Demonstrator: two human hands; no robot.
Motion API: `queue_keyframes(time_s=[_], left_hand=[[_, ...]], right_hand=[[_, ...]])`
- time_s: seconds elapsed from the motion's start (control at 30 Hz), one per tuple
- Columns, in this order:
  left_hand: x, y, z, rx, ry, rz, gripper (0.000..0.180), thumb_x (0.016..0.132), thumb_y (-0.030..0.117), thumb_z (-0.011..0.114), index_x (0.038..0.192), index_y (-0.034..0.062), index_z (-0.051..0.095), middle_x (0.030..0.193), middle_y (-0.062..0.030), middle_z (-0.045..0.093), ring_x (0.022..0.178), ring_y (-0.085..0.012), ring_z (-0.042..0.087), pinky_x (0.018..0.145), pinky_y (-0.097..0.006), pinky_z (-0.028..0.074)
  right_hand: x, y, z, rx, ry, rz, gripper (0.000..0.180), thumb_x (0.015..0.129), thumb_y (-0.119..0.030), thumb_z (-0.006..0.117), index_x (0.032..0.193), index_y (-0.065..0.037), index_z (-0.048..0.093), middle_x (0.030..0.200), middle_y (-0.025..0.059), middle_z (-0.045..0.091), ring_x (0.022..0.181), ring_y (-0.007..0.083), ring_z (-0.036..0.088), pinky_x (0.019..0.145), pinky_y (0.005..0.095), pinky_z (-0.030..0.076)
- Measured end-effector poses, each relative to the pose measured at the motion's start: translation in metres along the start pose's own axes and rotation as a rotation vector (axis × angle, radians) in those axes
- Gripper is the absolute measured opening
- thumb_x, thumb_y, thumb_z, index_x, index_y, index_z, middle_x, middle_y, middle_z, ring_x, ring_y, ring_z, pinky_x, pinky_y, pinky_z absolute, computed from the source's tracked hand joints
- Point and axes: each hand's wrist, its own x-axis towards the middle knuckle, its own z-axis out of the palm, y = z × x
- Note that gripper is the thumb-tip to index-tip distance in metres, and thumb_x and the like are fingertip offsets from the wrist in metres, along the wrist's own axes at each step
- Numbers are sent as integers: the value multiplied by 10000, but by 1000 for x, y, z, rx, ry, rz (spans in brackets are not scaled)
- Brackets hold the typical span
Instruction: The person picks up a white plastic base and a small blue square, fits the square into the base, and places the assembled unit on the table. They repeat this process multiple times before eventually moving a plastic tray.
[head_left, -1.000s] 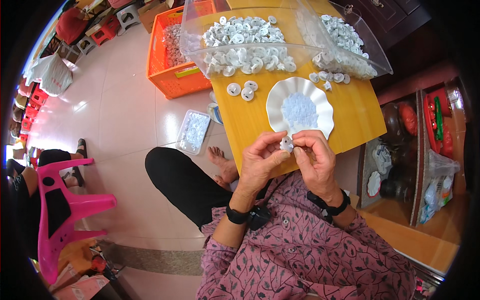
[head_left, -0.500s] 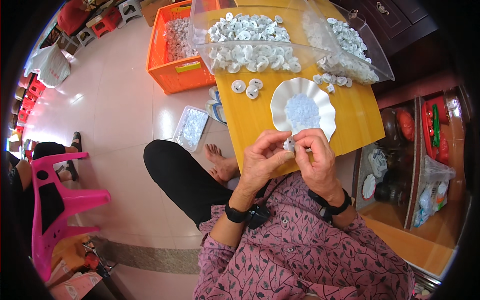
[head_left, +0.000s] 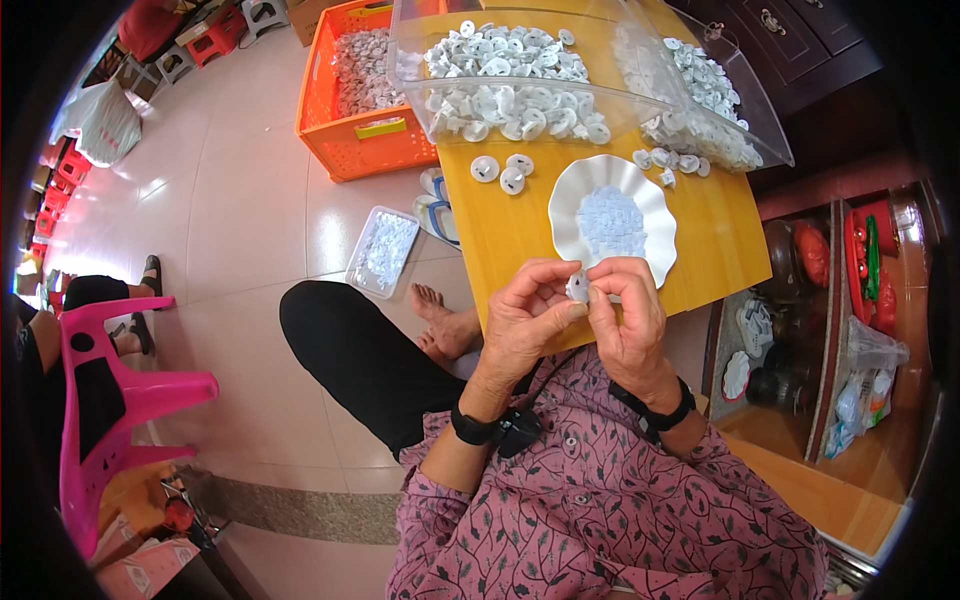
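Observation:
Between my two hands, at the near edge of the yellow table, is a small round white plastic part with a dark spot on it. My left hand pinches it from the left with thumb and forefinger. From the other side my right hand presses its fingertips against the part, fingers curled. Just beyond the hands lies a white scalloped plate holding many tiny pale-blue pieces. Several round white parts rest on the table left of the plate, and several more to its right.
Clear bins full of white parts stand at the table's far side. An orange crate sits beyond the left edge. On the floor are a clear tub of pale pieces and a pink chair; shelves stand right.
Both hands keep their grip on the small white part, which appears slightly turned. The whole view has shifted a little; nothing on the table has visibly changed place.

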Motion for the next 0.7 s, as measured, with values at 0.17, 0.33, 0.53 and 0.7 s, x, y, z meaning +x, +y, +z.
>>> queue_keyframes(time_s=[0.17, 0.33, 0.53, 0.7], left_hand=[[-1, -3, -4, -38, -15, -7, 410, 846, -63, 729, 1237, -23, 608, 1135, -39, 585, 1021, -111, 599, 902, -243, 505], [-2, -3, -4, -30, -4, -25, 409, 842, -68, 729, 1232, -24, 612, 1134, -42, 585, 1006, -115, 601, 904, -244, 502], [-2, -2, -2, 5, -21, 18, 409, 833, -67, 736, 1222, -16, 621, 1132, -48, 574, 1017, -120, 593, 898, -247, 498], [-1, -3, -1, 18, -18, 60, 440, 816, -86, 741, 1234, -28, 615, 1102, -28, 583, 947, -109, 589, 854, -231, 493]], right_hand=[[0, -1, -2, 59, -15, -7, 113, 883, 59, 612, 966, 7, 555, 1023, 149, 590, 864, 263, 620, 716, 338, 523], [-1, -2, -6, 73, -31, 34, 112, 875, 51, 623, 961, 8, 564, 1027, 149, 595, 871, 266, 626, 728, 338, 527], [-1, -2, -5, 12, -22, -1, 119, 872, 51, 613, 960, 3, 550, 1009, 149, 587, 844, 271, 619, 713, 343, 524], [0, -5, -4, -17, -12, -32, 125, 877, 63, 599, 970, 3, 540, 1003, 153, 583, 832, 277, 611, 706, 348, 520]])
